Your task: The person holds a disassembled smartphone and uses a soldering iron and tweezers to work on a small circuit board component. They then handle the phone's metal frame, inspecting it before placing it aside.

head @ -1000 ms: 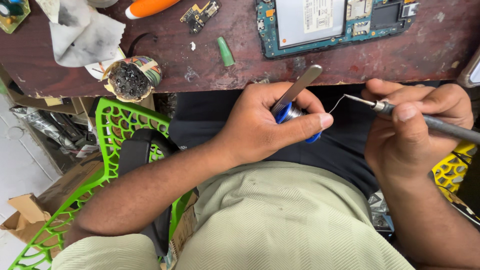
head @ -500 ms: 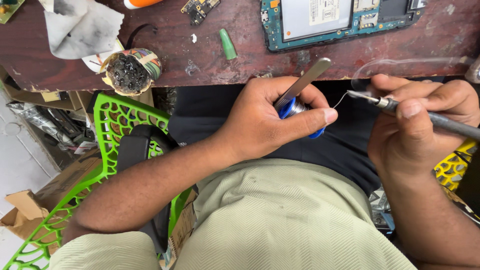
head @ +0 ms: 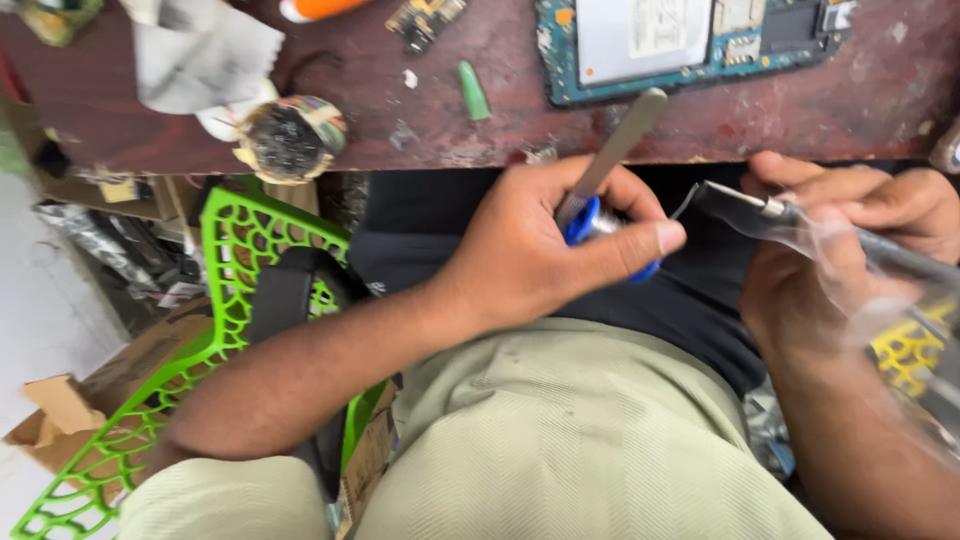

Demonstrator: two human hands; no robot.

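Solder spool and iron held over the lap, below the desk edge.

The left hand [head: 545, 250] is clenched around a small blue solder spool [head: 585, 222] and a flat metal tool [head: 612, 150]; the right hand [head: 850, 240] grips a soldering iron [head: 760, 208]. The wire looks light, soft and easily bent; the iron is best held by its handle. Beyond lie the desk [head: 700, 125] and a circuit board [head: 690, 45].

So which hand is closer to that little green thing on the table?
The left. The left hand is just below the small green piece, off the table's edge. The right hand is far off to its right, holding a soldering iron.
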